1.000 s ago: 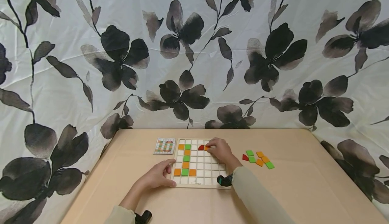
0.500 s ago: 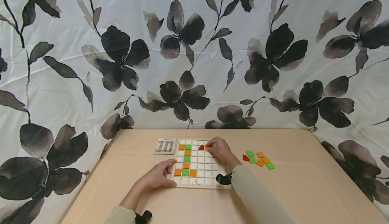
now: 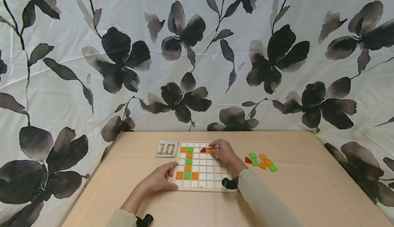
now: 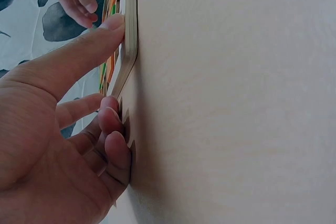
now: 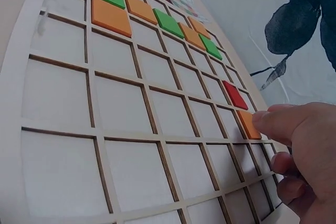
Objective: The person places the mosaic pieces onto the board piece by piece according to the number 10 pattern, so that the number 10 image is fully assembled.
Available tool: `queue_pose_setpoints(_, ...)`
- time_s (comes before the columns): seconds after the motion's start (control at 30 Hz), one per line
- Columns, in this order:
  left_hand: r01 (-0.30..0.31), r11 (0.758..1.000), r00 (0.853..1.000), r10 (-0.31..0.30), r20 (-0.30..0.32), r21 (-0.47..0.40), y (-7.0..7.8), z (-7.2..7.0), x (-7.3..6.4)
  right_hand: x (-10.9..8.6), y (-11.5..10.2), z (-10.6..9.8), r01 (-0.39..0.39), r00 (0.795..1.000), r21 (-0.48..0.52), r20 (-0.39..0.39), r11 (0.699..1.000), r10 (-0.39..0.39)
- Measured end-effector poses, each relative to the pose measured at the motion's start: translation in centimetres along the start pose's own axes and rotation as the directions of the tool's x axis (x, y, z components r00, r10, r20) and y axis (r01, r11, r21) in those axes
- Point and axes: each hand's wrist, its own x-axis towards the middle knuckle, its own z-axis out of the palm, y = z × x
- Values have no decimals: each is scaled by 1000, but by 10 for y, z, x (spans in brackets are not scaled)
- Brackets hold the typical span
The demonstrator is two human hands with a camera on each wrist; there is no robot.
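Your left hand (image 3: 158, 179) loosely spread, thumb touching edge of board (image 3: 204, 190): steady it without shoving; your right hand (image 5: 311, 156) touches orange tile (image 5: 247, 125) on board just beside red tile (image 5: 235, 95), whether pinching can't tell; press evenly, lift straight off

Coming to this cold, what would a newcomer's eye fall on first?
Likely the white cloth with large dark flowers, filling the background behind the beige table. Next, the pale wooden grid board on that table, with orange and green square tiles clustered on its left side. Then the person's right hand, touching an orange square tile beside a red tile near the board's far edge.
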Motion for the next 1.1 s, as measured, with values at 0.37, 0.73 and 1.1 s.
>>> queue_pose_setpoints(0.37, -3, 1000, 1000, 3, 1, 10, -2, 1, 1, -13, 13, -16, 4, 1000, 55, -27, 998, -3)
queue_pose_setpoints(0.73, -5, 1000, 1000, 5, -2, 14, -2, 0, 1, -28, 35, -44, -28, 998, -11, -64, 1000, 28)
queue_pose_setpoints(1.1, -8, 1000, 1000, 8, 5, 12, -2, 0, 1, -45, 57, -66, -56, 996, -122, -75, 991, 47)
